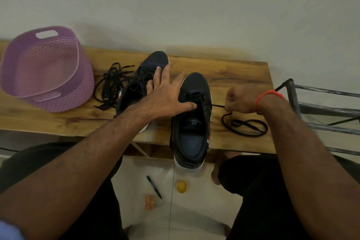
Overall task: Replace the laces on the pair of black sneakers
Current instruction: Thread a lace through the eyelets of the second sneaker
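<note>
Lacing is under way on the near sneaker (191,117): your right hand (240,100) pinches the lace (244,125) taut just off its eyelets, slack coiled below your fist. Your left hand (167,93), fingers spread, pins the shoe. Next, I'd judge, feed that tip through the next eyelet.

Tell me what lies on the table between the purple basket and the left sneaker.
In the head view, a tangled pile of black laces lies between the purple basket and the left sneaker.

wood-grain table (233,76), perforated plastic basket (48,68).
</note>
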Motion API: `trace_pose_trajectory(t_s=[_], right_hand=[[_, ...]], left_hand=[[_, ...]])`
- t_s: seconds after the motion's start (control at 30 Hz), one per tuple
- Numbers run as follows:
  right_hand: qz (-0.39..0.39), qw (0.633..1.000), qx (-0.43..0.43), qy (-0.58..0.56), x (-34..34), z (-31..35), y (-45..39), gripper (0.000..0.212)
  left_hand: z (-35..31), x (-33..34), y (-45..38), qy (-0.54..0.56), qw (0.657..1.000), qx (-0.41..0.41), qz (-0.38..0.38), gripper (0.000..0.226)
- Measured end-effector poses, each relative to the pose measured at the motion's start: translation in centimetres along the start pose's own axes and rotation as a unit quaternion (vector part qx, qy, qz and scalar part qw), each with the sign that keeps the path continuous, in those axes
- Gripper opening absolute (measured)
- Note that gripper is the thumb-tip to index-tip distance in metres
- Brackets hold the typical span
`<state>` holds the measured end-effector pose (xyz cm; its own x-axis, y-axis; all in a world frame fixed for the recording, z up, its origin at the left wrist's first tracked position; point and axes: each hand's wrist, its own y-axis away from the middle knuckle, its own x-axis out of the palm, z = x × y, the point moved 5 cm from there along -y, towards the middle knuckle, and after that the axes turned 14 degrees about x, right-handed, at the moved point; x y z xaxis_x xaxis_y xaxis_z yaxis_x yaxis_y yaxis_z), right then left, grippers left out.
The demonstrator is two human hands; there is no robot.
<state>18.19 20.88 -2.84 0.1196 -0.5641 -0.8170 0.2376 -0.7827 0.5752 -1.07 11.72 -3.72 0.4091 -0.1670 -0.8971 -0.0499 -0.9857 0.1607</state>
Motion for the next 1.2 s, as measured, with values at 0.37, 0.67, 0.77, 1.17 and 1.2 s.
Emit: trace_pose_trajectory(t_s=[0.37, 0.67, 0.77, 1.17, 1.2], right_hand=[[-0.016, 0.995, -0.086, 0.038, 0.4, 1.7, 0.1, 0.012], [0.059, 0.979, -0.145, -0.128, -0.1, 2.6, 1.2, 0.016], [0.029, 0.981, -0.146, -0.121, 0.4, 3.3, 0.5, 0.009], [-0.009, 0.985, -0.154, -0.076, -0.2, 2.9, 0.9, 0.008], [-0.007, 0.986, -0.15, -0.073, -0.2, 2.7, 0.8, 0.008]], left_hand=[[0.1, 0.2, -0.1, -0.012, 1.0, 0.001, 0.011, 0.1], [-0.2, -0.6, 0.2, 0.022, 1.0, 0.01, -0.004, 0.047], [0.1, -1.4, 0.6, 0.01, 1.0, 0.014, 0.025, 0.019], [0.6, -1.8, 0.9, -0.095, 0.994, 0.041, 0.019, 0.015], [0.7, -1.9, 1.0, -0.099, 0.994, 0.037, 0.019, 0.016]])
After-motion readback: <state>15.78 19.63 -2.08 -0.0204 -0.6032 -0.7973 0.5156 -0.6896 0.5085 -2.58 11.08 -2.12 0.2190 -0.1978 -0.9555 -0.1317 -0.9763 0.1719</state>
